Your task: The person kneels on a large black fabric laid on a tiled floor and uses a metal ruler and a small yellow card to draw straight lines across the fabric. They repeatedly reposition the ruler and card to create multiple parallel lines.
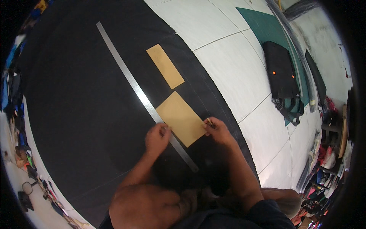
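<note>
A large tan cardboard rectangle [182, 118] lies on a spread of black fabric [80, 114]. My left hand [157, 138] is closed, thumb and fingers pinching at the cardboard's left corner edge, over the long steel ruler [142, 96]. The ruler runs diagonally along the cardboard's left side. At the right corner of the cardboard, my right hand [217, 130] is closed around a short, thin, pencil-like stick [209, 121], its fingertips touching the edge. A narrower tan cardboard strip [165, 66] lies just beyond the large piece. Faint pale lines mark the fabric to the right.
White floor tiles [217, 34] border the fabric on the right. A black bag with straps [280, 70] rests on a green mat [259, 23] at the far right. Assorted clutter [49, 194] lines the left rim, with more piled at the lower right. My bent knee [141, 206] is close in front.
</note>
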Demonstrator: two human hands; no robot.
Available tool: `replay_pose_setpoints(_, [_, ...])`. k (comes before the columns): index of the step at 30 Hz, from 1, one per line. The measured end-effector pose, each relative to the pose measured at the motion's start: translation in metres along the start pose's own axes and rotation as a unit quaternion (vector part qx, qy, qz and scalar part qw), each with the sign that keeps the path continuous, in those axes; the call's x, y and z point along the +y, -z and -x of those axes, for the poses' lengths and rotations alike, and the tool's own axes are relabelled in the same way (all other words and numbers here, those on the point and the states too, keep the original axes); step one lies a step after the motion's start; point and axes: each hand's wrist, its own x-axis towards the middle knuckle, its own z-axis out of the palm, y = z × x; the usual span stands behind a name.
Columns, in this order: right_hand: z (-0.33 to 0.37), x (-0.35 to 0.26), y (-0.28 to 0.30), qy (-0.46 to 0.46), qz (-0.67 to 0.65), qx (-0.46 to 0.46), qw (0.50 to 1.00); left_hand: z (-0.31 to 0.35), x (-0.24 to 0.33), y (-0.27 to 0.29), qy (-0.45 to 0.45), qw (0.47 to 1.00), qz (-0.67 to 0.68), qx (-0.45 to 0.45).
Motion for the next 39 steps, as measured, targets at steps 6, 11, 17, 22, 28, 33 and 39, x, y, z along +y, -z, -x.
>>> replay_pose_setpoints(6, [-0.028,-0.085,0.058,0.026,-0.04,0.064,0.997,-0.05,-0.055,0.041,-0.071,0.958,-0.178,0.213])
replay_pose_setpoints(11, [-0.129,-0.113,0.092,0.058,-0.076,0.147,0.985,-0.053,-0.064,0.028,-0.075,0.953,-0.209,0.208])
replay_pose_setpoints(17, [-0.215,-0.121,0.075,0.051,0.005,0.139,0.989,-0.054,-0.068,0.028,-0.067,0.958,-0.202,0.194])
replay_pose_setpoints(22, [-0.231,-0.113,0.063,0.048,0.103,0.166,0.98,-0.052,-0.068,0.032,-0.062,0.955,-0.213,0.197])
replay_pose_setpoints(28, [-0.23,-0.11,0.07,0.068,0.12,0.141,0.98,-0.052,-0.064,0.029,-0.062,0.956,-0.211,0.193])
replay_pose_setpoints(33, [-0.226,-0.114,0.066,0.055,0.129,0.152,0.978,-0.052,-0.065,0.03,-0.047,0.957,-0.217,0.187])
replay_pose_setpoints(39, [-0.235,-0.105,0.073,0.07,0.146,0.155,0.975,-0.053,-0.066,0.03,-0.042,0.961,-0.207,0.179])
